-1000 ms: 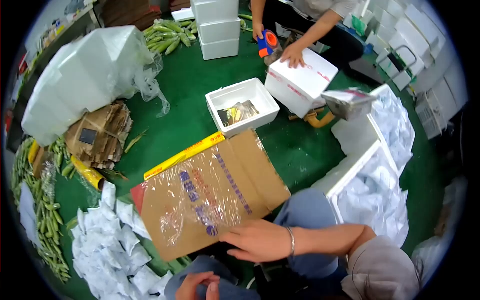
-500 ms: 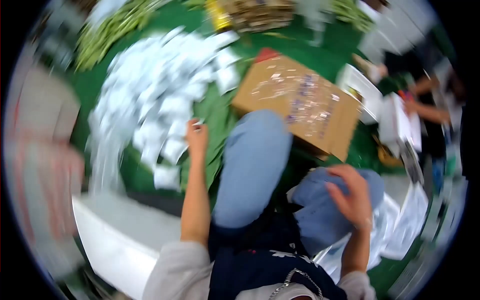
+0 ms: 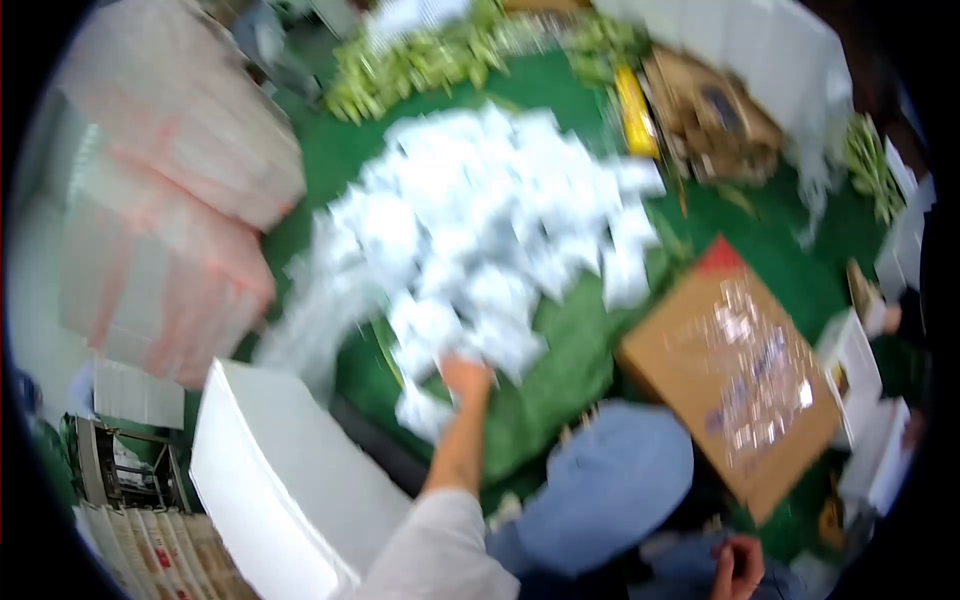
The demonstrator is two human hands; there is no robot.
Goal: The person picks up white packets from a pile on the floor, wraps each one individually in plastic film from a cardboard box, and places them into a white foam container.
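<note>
A large heap of small white packets (image 3: pixel 470 210) lies on green sheeting (image 3: pixel 570 375) on the floor. At the heap's near edge, my left hand (image 3: pixel 467 377) reaches down among the packets. Its fingertips are blurred and partly hidden against them, so a grip cannot be made out. My right hand (image 3: pixel 738 568) is low in the view beside my knee, loosely curled with the thumb apart from the fingers, and nothing shows in it. My bent knee (image 3: pixel 630 460) in blue jeans stands between the two hands.
A taped cardboard box (image 3: pixel 700 350) stands right of my knee. To the left are a white foam box (image 3: pixel 270 480) and stacked wrapped boxes (image 3: pixel 170 290). Green vegetable stalks (image 3: pixel 420 70), a yellow packet (image 3: pixel 636 112) and flattened brown cardboard (image 3: pixel 710 120) lie behind the heap.
The view has swung left, bringing the heap to the middle. My left hand has moved down onto the near packets. My right hand's fingers, spread before, are now more curled.
</note>
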